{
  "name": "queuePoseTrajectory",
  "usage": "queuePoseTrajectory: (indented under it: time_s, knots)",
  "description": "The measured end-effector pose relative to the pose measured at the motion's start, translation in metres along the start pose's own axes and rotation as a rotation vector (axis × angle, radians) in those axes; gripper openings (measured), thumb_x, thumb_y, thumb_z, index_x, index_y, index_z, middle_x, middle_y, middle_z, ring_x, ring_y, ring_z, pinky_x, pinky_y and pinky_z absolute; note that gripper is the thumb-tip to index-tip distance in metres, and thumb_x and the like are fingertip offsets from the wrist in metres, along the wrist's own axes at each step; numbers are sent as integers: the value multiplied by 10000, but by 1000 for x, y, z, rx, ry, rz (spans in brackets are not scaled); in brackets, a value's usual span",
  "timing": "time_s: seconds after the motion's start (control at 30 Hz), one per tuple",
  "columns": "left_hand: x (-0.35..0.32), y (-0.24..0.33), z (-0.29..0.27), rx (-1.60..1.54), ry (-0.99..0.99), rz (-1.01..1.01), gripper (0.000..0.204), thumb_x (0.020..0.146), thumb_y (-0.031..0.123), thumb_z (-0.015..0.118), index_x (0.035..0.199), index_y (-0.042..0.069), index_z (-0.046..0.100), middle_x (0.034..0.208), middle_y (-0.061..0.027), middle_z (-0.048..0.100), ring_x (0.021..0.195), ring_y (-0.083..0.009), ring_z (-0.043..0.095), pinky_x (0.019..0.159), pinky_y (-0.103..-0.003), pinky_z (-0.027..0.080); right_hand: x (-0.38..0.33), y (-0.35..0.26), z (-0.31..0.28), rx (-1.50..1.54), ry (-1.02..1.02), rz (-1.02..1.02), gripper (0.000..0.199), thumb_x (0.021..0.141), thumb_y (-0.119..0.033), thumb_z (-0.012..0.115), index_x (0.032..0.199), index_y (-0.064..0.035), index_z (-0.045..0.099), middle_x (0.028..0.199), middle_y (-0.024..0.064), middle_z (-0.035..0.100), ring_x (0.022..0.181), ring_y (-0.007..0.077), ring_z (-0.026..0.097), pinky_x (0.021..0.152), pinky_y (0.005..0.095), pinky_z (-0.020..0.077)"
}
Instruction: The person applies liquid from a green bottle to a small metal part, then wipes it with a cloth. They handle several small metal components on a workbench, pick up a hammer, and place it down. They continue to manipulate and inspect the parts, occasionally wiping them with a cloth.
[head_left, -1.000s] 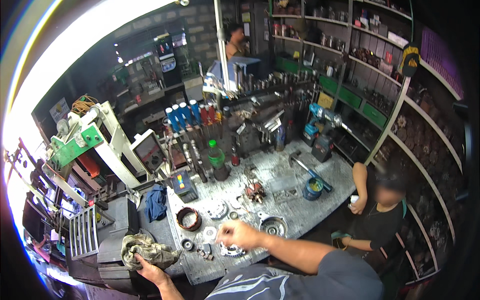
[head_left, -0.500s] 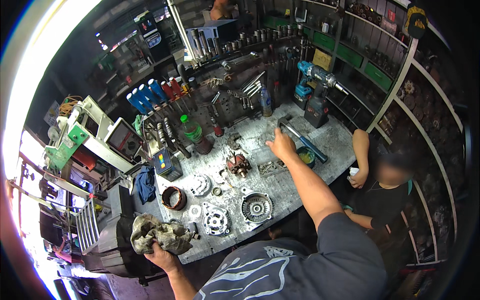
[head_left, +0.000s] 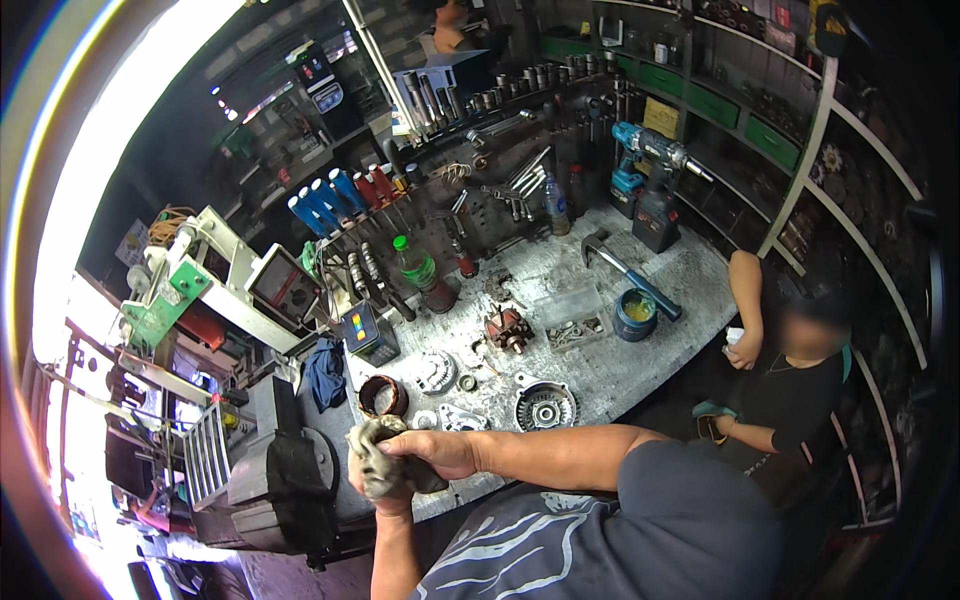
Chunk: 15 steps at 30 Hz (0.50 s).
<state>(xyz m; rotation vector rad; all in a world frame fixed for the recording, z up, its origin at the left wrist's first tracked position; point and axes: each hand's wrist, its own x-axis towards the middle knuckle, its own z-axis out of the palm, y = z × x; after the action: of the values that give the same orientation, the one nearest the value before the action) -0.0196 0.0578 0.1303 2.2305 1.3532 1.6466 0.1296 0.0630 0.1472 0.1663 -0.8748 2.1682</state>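
Observation:
Both hands are closed on a crumpled, dirty grey-beige rag (head_left: 376,462) near the front left edge of the metal workbench (head_left: 676,345). My left hand (head_left: 390,499) grips it from below, and my right hand (head_left: 447,452) presses on it from the right. Just beyond them lie a copper-wound stator ring (head_left: 382,395), a round silver part (head_left: 433,371) and a silver alternator housing (head_left: 461,417), partly hidden by my right hand. A second housing (head_left: 546,403) lies beyond my right forearm. Further back sits a rotor (head_left: 508,328) with a reddish-brown body.
A black bench vise (head_left: 285,460) stands at the left. Toward the right are a clear box (head_left: 573,325) of small parts, a blue grease tub (head_left: 636,314), a hammer (head_left: 632,278) and a cordless drill (head_left: 650,150). Another person (head_left: 790,385) is at the right.
My right hand has come back from beside the clear box and hammer to the rag in my left hand. The rag is now bunched between both hands. The view has shifted slightly.

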Motion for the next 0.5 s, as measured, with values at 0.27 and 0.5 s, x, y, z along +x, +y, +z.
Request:
queuePoseTrajectory:
  time_s: [0.27,0.5]
  knots:
    - [12,-55,-42,-503,55,-752,366,1133,277,612,1399,25,619,1287,-86,681,1136,-213,669,1023,-427,562,10,-9,28,-1299,-63,263,1076,941,-878,595,1488,48,564,1332,301,704,1268,437,665,1134,462,504]
    - [-20,-5,-63,-1668,-223,-913,906,1017,757,611,1664,145,442,1623,-59,551,1504,-278,510,1259,-501,399,12,-16,30,-1986,238,-267,569,905,-411,818,1356,-84,700,1337,180,703,1251,380,676,1055,526,523]
